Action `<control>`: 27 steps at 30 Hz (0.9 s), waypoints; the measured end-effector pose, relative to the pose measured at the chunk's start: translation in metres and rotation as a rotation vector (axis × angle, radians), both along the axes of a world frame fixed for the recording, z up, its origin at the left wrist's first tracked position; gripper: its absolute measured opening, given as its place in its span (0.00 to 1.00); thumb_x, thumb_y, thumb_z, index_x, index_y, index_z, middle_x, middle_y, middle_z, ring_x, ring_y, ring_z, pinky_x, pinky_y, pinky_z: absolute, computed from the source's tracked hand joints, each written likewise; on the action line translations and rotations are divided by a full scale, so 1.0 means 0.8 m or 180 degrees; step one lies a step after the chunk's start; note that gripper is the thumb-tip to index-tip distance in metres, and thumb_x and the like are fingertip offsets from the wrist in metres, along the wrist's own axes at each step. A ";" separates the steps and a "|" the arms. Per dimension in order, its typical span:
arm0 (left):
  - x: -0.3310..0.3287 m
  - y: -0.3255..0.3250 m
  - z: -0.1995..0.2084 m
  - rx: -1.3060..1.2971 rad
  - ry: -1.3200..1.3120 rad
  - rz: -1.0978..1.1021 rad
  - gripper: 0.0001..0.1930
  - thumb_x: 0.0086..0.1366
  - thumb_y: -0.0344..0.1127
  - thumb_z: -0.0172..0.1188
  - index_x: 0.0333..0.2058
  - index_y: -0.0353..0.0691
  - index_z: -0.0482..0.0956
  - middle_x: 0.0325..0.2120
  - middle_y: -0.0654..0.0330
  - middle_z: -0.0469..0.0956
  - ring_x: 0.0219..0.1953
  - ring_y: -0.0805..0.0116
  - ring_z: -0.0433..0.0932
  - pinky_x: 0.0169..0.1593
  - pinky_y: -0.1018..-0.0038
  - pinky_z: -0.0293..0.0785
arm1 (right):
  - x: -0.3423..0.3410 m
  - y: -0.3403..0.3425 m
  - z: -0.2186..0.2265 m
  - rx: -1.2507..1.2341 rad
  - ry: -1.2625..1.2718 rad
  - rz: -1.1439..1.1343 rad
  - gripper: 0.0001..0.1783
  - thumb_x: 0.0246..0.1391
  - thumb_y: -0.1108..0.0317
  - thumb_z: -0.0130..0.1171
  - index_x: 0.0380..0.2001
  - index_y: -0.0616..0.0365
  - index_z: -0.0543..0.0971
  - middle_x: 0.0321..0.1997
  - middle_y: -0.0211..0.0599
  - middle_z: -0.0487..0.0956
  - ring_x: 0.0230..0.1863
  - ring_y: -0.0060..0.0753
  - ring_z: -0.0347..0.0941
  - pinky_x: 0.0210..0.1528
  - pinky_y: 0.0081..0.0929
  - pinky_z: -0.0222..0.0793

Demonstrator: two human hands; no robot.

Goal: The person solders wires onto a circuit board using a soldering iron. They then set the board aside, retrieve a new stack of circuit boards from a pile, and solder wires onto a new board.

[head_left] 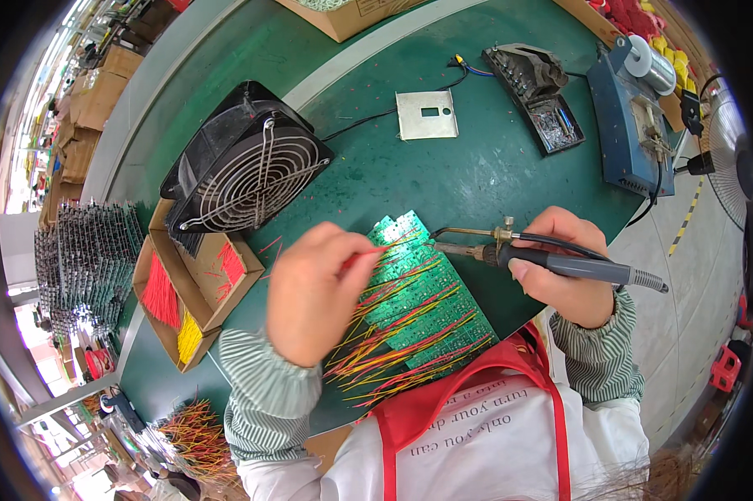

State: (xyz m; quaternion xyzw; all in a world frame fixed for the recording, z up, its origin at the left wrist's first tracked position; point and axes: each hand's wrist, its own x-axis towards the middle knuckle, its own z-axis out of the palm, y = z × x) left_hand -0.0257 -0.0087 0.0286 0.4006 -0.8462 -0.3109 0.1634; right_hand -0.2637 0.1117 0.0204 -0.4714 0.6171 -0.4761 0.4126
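Note:
My left hand [314, 288] pinches a thin red wire [383, 249] at the upper left part of a green circuit board panel [443, 321]. In my right hand [564, 267] is a grey-handled soldering iron [573, 266], its tip pointing left at the board's upper edge near the red wire. A thin metal feed tube [468, 231] runs along the iron and ends beside the tip. Rows of red and yellow wires [401, 346] stick out from the board toward the lower left. Whether the tip touches the board is too small to tell.
A black fan [255, 179] with a wire guard stands beyond my left hand. Left of it, a cardboard box [214, 313] holds red and yellow wires. Farther back lie a metal plate [427, 115] and a black tray [552, 125]. A blue solder-feeding unit [631, 138] stands at right.

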 end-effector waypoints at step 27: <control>-0.027 -0.006 -0.036 0.0284 -0.0250 -0.0272 0.05 0.53 0.31 0.61 0.26 0.36 0.79 0.23 0.54 0.74 0.26 0.56 0.74 0.30 0.65 0.70 | -0.002 0.002 -0.003 0.0086 -0.0159 -0.0077 0.11 0.41 0.70 0.65 0.28 0.63 0.74 0.23 0.28 0.76 0.25 0.13 0.69 0.28 0.15 0.66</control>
